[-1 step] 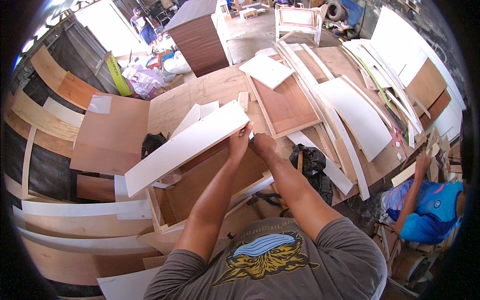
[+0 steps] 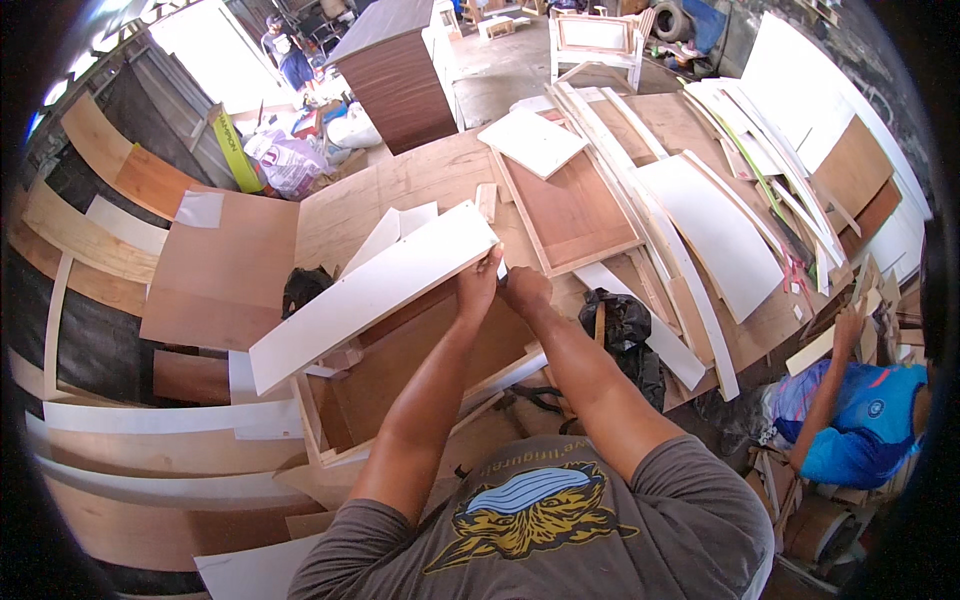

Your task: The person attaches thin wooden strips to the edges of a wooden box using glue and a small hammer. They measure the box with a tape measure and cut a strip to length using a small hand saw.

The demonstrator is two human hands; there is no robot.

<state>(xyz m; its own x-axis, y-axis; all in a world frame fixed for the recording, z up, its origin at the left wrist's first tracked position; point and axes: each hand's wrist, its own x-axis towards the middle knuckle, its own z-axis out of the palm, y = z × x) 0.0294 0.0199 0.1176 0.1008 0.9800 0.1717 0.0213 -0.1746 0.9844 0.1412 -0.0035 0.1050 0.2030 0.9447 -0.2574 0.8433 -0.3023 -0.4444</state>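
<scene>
1. Over the shallow wooden box, the white board slants up left to right, with one end at my hands.
2. My left hand is closed on that end's edge. I'd pin it firmly, because a board propped at this angle probably wants to rock.
3. My right hand is just beside it, curled tight around what looks like a small tool. Short, controlled moves are safest imo, with the left well out of its line.
4. Can't tell what that tool is, tbh; my knuckles cover most of it.
5. The board and my left arm hide chunks of the box, and whatever's inside the black bag is anyone's guess.
</scene>
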